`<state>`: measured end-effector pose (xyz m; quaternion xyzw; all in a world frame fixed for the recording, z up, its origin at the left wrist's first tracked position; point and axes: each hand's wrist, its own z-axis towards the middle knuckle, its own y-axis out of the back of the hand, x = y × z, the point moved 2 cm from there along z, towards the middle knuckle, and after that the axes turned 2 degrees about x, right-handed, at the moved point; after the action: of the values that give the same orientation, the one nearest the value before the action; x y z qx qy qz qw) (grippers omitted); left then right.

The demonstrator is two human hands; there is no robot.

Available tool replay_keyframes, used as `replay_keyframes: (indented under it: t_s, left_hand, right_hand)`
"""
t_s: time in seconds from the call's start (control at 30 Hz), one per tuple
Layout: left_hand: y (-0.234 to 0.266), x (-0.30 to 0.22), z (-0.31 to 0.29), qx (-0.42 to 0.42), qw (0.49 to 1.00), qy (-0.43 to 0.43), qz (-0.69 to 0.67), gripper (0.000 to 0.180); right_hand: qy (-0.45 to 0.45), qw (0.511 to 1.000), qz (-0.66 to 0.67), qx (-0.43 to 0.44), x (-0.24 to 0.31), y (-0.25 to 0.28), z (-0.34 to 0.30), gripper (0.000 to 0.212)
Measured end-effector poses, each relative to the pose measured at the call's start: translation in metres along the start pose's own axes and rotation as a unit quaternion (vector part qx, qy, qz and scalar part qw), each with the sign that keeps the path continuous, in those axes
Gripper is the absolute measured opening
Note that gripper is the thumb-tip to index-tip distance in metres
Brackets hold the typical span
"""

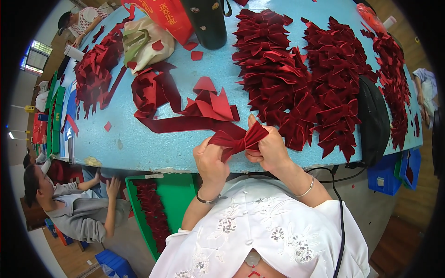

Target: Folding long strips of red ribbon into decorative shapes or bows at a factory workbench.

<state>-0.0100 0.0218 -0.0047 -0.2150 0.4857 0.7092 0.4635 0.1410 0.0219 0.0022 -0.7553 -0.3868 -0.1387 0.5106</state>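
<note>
Item: dark red velvet bow (238, 139), half formed, held at the near edge of the pale blue table (153, 148), just in front of the person's chest.

Left hand (211, 162): closed, gripping the bow's left side; dark band on the wrist.

Right hand (269, 148): closed, fingers pinching the bow's pleated right wing; thin silver bangle on the wrist.

Loose red ribbon (185, 123): a long strip with folded cut pieces, lying on the table just beyond the bow, coiling off to the far left.

Finished bows (296, 69): large heap in several rows, right of centre, running from the far edge almost to the right hand.

Further red pieces (95, 69): smaller pile, far left of the table.

Black cylinder (206, 23): upright at the far edge, beside a red bag (162, 14) and a cream cloth bag (143, 41).

Black pouch (373, 120): at the table's near right edge.

Green tray (178, 199): below the table edge to the left, holding a row of red pieces.

Blue bins (389, 173): lower right, under the table.

Another person (79, 208): seated near left, grey top; a second person at the far left corner.
</note>
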Motion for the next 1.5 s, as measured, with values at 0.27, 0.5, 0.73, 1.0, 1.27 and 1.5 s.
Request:
replay_keyframes:
  t_s: [0.27,0.5,0.73,1.0,1.27,1.5]
  left_hand:
    - [-0.009,0.009,0.005,0.069,0.751,0.307,-0.581,0.007]
    - [0.004,-0.025,0.016,0.183,0.8,0.327,-0.468,0.017]
    - [0.038,-0.014,0.02,0.218,0.859,0.204,-0.416,0.036]
    - [0.023,-0.035,0.047,0.418,0.809,0.295,-0.288,0.016]
    - [0.021,-0.017,0.039,0.446,0.709,0.358,-0.412,0.016]
    - [0.03,-0.005,0.036,0.412,0.691,0.372,-0.463,0.016]
  right_hand:
    - [-0.003,1.0,-0.013,0.022,0.013,0.011,0.0,0.04]
    - [0.029,0.995,-0.091,0.014,0.03,0.01,-0.011,0.028]
    - [0.032,0.994,-0.107,0.021,0.038,0.015,-0.015,0.025]
    - [0.012,0.972,-0.215,0.097,0.033,0.003,-0.013,0.02]
    - [0.086,0.924,-0.334,0.168,0.034,0.015,0.004,0.019]
    - [0.106,0.902,-0.311,0.281,0.044,0.021,0.001,0.032]
